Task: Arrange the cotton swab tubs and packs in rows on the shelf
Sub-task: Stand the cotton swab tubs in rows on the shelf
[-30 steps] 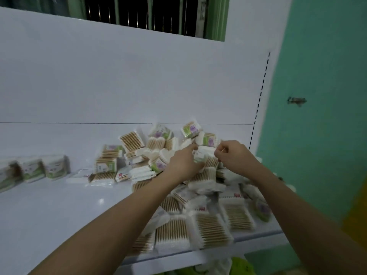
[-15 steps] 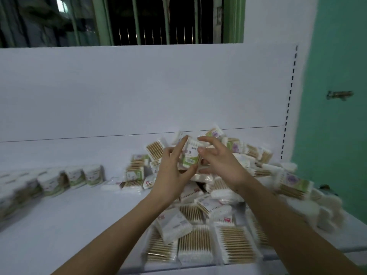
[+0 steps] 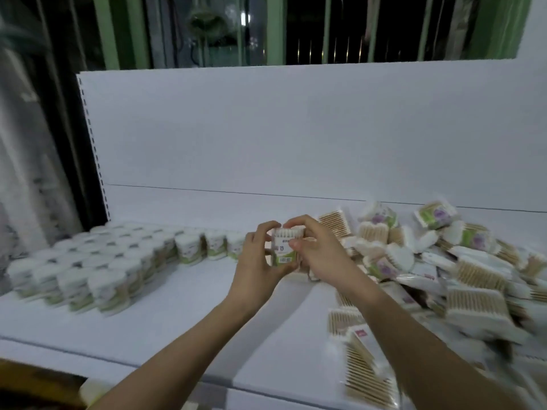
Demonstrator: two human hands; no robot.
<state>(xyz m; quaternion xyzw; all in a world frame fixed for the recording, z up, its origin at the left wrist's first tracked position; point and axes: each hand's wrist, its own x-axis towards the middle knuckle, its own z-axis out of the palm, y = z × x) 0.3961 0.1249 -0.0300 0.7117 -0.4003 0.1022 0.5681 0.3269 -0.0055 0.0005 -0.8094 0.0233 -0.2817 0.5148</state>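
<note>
Both hands, the left hand (image 3: 254,266) and right hand (image 3: 321,255), hold one cotton swab tub (image 3: 285,247) above the white shelf (image 3: 183,315), fingers clasped around it. Neat rows of tubs (image 3: 88,270) stand left; a loose pile of packs (image 3: 450,276) lies right. Setting it down carelessly could topple neighbouring tubs.

White shelf (image 3: 183,309): tubs (image 3: 97,270) in rows left, loose packs (image 3: 461,279) heaped right
</note>
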